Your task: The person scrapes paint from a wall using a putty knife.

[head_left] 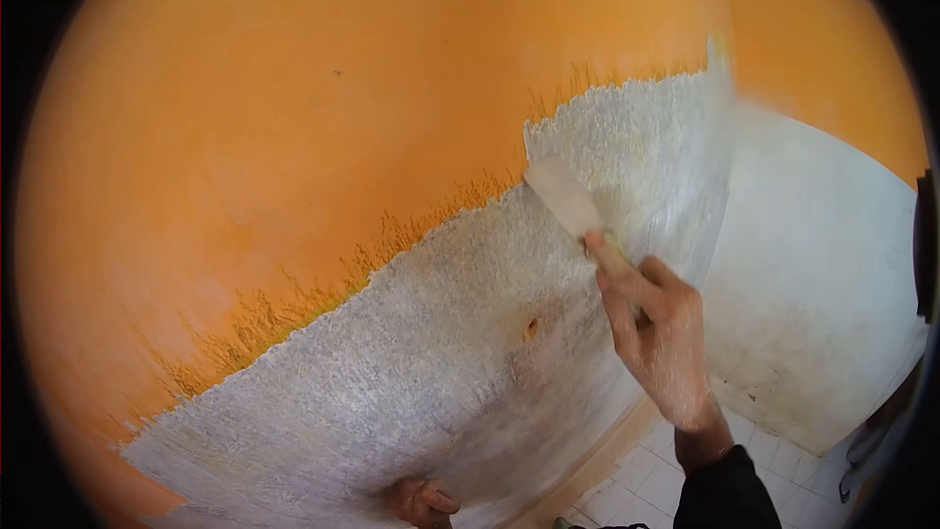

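Note:
A flat-bladed scraper (565, 194) is gripped by its handle in my right hand (666, 323), fingers closed round it. Its blade lies against the wall, with the tip at the ragged edge between the orange paint (323, 137) and the bare greyish-white surface (392, 353). At the bottom of the view, my left hand (423, 503) is close to the lower wall and only partly visible. Its fingers look curled; whatever they may hold is hidden.
The wall meets a second wall (813, 264) at a corner on the right, orange above and pale below. A small hole (531, 329) marks the scraped part. White floor tiles (636, 480) lie below. A dark object (923, 245) stands at the right edge.

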`<state>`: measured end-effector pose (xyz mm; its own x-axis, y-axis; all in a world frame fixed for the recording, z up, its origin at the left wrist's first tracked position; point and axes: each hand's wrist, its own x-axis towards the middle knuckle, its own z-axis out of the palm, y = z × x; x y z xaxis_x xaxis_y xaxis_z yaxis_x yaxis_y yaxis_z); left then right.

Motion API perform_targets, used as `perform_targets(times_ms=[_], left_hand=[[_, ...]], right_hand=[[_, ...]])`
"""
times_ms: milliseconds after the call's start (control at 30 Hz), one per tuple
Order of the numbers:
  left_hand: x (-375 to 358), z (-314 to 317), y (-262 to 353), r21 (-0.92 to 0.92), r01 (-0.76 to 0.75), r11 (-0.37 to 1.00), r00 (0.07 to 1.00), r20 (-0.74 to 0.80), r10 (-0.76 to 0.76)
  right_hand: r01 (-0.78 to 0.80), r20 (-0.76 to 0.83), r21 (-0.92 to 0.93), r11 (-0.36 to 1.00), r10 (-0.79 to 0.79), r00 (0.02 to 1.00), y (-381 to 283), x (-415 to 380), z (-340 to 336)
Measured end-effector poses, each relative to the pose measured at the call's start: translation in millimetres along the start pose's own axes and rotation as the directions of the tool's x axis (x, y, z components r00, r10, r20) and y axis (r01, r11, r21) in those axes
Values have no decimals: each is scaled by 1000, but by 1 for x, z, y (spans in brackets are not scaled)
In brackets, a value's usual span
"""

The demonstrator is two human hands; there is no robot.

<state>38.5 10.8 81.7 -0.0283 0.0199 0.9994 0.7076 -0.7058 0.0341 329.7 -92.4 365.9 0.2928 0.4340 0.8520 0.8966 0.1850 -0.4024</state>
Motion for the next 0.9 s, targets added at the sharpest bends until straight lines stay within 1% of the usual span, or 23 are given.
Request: perform_targets(times_ms=[33, 67, 167, 267, 367, 467, 567, 633, 667, 700, 733, 767, 800, 867, 900], left_hand=[[-3, 0, 1, 0, 6, 1000, 1000, -4, -6], [-3, -1, 1, 7, 8, 1000, 1000, -5, -8], [-2, -2, -4, 16, -2, 1000, 1000, -4, 2], [-5, -3, -5, 23, 7, 1000, 1000, 6, -7], [-5, -4, -5, 40, 7, 999, 1000, 6, -7], [-6, -4, -7, 46, 6, 999, 1000, 14, -7], [-10, -4, -7, 77, 12, 997, 999, 31, -15], [-13, -5, -8, 116, 6, 993, 998, 64, -14], [-18, -4, -8, 161, -1, 987, 996, 92, -14], [-27, -5, -9, 234, -21, 972, 991, 134, -11], [-41, -8, -10, 391, -83, 917, 966, 257, -22], [-43, -19, -9, 517, -207, 831, 906, 422, -37], [-45, -24, -4, 606, -334, 722, 824, 559, -88], [-39, -26, -3, 543, -205, 814, 889, 451, -78], [-33, -22, -3, 485, -128, 865, 928, 367, -68]], right_hand=[[-3, 1, 1, 1000, 3, 1000, 0, -3, 2], [-88, 23, 17, 996, 88, 996, 2, -3, -1], [-47, 44, -53, 998, 49, 998, -3, 5, -17], [-74, 35, 43, 996, 73, 997, -3, -14, 3], [-83, 31, -43, 996, 84, 996, -12, 1, -21], [-80, 108, 6, 997, 79, 991, 7, -21, -5], [-20, 10, -14, 1000, 20, 1000, 24, -16, -2], [-45, -23, 12, 999, 45, 999, 10, 5, -2], [-49, -44, 20, 999, 50, 998, 5, 13, -4], [-50, -23, 22, 999, 50, 998, 6, 4, -2], [-50, 6, 29, 998, 50, 999, 6, -14, 3], [-46, 44, 40, 998, 44, 998, 5, -23, 6], [-55, 48, 37, 998, 53, 997, 3, -15, 1], [-107, 40, 34, 994, 105, 994, -8, -1, -15], [-79, 53, 17, 997, 78, 996, -4, -2, -14]])
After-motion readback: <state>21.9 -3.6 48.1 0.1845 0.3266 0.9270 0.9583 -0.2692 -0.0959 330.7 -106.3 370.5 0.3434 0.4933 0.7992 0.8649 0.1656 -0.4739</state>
